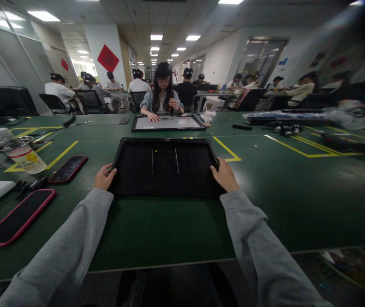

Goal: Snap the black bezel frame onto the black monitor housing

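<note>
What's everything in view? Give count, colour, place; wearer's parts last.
Table: one, green, across view
Held panel: one, black, centre
Far panel: one, pale, black-edged, opposite
Co-worker: one, blue-sleeved, behind far panel
Other people: several, varied clothing, background
Phones: two, dark, pink-red cases, left
Bottle: one, clear, white-capped, left
Tape: several, yellow, tabletop
Plastic wrap: some, clear, far right
Left grip: one, grey-sleeved, held panel's left edge
Right grip: one, grey-sleeved, held panel's right edge
</note>
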`<state>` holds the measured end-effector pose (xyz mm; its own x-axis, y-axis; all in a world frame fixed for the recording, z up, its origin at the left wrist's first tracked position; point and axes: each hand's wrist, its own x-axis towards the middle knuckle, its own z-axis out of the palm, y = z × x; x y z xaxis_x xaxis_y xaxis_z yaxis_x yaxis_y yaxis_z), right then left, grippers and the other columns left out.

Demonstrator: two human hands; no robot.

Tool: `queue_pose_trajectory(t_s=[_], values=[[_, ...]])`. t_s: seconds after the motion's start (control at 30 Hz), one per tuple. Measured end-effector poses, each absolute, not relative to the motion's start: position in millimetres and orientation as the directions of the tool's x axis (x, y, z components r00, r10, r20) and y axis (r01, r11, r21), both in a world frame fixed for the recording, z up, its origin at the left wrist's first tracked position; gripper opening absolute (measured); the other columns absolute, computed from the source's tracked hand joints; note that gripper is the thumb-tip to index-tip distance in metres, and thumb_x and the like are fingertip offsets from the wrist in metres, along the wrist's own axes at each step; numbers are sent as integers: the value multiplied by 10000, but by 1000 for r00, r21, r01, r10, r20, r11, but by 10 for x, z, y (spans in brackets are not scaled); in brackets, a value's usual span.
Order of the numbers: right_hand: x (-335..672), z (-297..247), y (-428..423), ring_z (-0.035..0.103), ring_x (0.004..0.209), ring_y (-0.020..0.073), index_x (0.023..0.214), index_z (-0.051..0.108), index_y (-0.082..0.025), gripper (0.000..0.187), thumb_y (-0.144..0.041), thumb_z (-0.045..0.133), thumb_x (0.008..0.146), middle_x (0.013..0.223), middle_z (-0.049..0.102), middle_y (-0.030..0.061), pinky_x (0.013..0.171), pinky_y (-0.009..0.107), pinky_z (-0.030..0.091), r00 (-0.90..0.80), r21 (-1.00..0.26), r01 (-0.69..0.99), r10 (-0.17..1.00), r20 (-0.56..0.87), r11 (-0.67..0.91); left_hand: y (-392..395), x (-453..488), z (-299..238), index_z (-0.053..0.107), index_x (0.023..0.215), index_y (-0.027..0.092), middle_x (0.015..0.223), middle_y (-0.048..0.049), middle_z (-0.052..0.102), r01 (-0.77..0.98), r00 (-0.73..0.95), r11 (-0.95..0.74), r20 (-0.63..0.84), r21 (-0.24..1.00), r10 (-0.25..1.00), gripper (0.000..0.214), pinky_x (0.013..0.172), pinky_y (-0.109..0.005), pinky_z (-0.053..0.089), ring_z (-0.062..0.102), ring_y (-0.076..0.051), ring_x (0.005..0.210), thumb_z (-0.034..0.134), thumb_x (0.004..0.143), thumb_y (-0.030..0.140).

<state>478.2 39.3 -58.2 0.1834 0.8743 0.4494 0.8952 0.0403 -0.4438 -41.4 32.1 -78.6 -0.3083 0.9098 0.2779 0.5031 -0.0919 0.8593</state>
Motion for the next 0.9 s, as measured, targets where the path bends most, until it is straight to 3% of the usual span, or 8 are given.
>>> queue_pose_trajectory(t_s=[0.13,0.33,0.5,0.73,0.9], values=[[4828,-602,414,513,1264,305,1411,425,-23,589,-233,456,862,1368,532,234,1058,434,402,180,-430,903,888,424,23,305,-362,-761,581,1247,150,997,-114,708,334,-383,-48,182,941,906,607,853,-382,563,690,-192,866,714,710,400],[4991,-633,466,533,1247,292,1421,439,-45,586,-160,412,846,1384,538,209,1049,434,412,159,-400,916,894,419,25,189,-49,-791,518,1274,152,985,-103,694,220,-420,-32,124,975,899,593,811,-387,576,689,-191,848,672,738,353],[5066,-666,425,553,1213,309,1413,460,-76,577,-177,422,846,1341,572,205,1008,465,435,256,-393,916,863,437,-72,158,150,-816,474,1250,168,1069,-105,657,234,-352,-68,150,970,924,585,818,-374,569,673,-194,907,674,707,259],[4996,-628,388,602,1139,334,1423,460,-61,584,-179,407,853,1298,610,209,974,483,453,246,-381,922,869,429,-73,281,-28,-779,521,1233,176,1005,-73,681,344,-323,-115,232,932,918,521,897,-393,535,665,-199,934,647,735,261],[4967,-579,361,612,1124,343,1434,464,-77,583,-194,408,865,1291,620,202,968,486,452,243,-381,921,883,402,-80,257,-62,-739,560,1235,193,1066,-75,693,442,-329,-115,281,889,902,501,929,-398,519,661,-206,983,644,746,261]])
